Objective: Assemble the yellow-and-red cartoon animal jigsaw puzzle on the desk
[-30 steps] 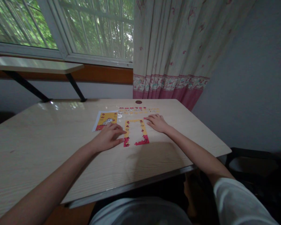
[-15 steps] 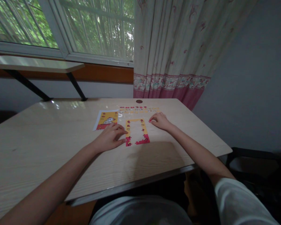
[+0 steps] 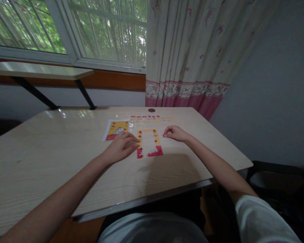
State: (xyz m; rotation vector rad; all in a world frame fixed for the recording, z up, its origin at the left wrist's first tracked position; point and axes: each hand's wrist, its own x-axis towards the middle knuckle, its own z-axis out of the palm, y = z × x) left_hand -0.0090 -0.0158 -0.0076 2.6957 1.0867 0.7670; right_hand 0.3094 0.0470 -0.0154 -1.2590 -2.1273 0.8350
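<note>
A puzzle border (image 3: 155, 151) of yellow and red pieces lies on the table, its middle bare and a gap in its bottom edge. My left hand (image 3: 121, 146) rests at the border's left side, fingers apart, fingertips touching or just beside it. To the right of the border, my right hand (image 3: 176, 133) pinches a small red puzzle piece (image 3: 164, 135). Behind the border, loose puzzle pieces (image 3: 152, 119) lie in rows, red ones at the back, yellow and white ones in front. A picture sheet (image 3: 111, 130) with a white animal on yellow and red lies beyond my left hand.
The wooden table (image 3: 98, 189) carries a round dark disc (image 3: 151, 110) near its back edge. A raised shelf (image 3: 40, 70) on black supports (image 3: 84, 93) stands at the back left. Behind are a window and a curtain (image 3: 187, 67); a dark chair (image 3: 276, 167) is at the right.
My right hand has moved slightly nearer to me with the red piece in its fingers. My left hand has shifted only a little at the border's left side.
</note>
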